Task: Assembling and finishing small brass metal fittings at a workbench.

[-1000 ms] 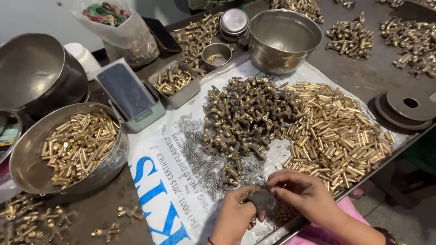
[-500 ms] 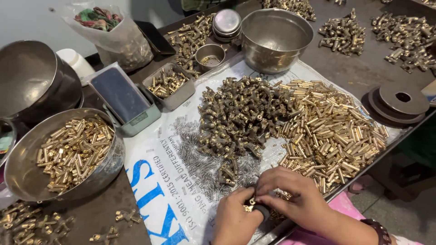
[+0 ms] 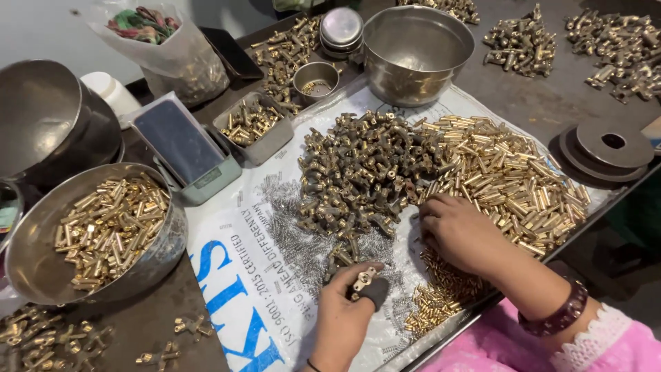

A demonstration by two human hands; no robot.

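Your left hand [image 3: 342,313] is closed around a small dark holder with a brass fitting [image 3: 365,280] seated in it, low at the near edge of the white printed sack [image 3: 241,289] spread over the table. Just to its right lies a scatter of short brass pins [image 3: 437,300]. Your right hand [image 3: 460,231], fingers half curled and palm down, rests on the sheet at the near edge of the heap of brass tubes [image 3: 509,176]; whether it pinches anything cannot be told. Thin silvery springs [image 3: 292,231] lie strewn between your hands and the central pile of dull brass fittings [image 3: 361,169]. To the left, a steel bowl [image 3: 41,275] holds more brass tubes, beside a small weighing scale [image 3: 182,148]. Farther back stands an empty steel pot [image 3: 416,52].
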